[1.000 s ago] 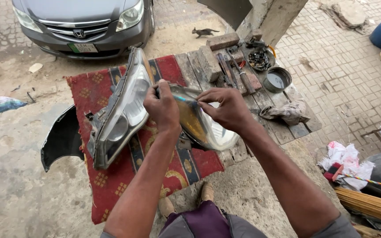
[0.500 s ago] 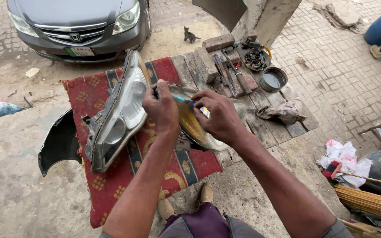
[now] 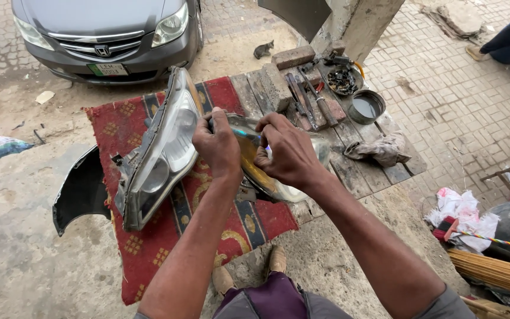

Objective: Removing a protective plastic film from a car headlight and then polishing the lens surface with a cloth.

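Since a second ago both hands have stayed closed on the same part, and only my right hand [image 3: 290, 155] has shifted a little along its upper rim. Between them is a clear headlight lens [image 3: 267, 171] with a yellowed patch inside, held tilted above the near right part of the red patterned rug [image 3: 149, 248]. My left hand [image 3: 216, 146] is clenched over the lens's left end, its fingers [image 3: 208, 127] curled round the edge, while my right fingers [image 3: 267, 155] pinch the rim beside a small blue-white glint whose nature I cannot tell. Just left of the lens, touching my left hand, a grey headlight housing [image 3: 160, 153] stands on edge on the rug, leaning toward the rug's far edge. The rug covers the left part of a low wooden desk [image 3: 355, 171] of bare planks; at the planks' far right corner lie a brick [image 3: 293, 57], some hand tools [image 3: 305, 100], a dark bowl of small parts [image 3: 342, 81] and a round metal tin [image 3: 366, 106], with a grey rag [image 3: 379, 150] nearer the right edge. A black bumper piece [image 3: 81, 192] leans off the rug's left edge. Beyond the far edge a grey car [image 3: 107, 29] is parked, and my shoes [image 3: 249, 269] show below the near edge.
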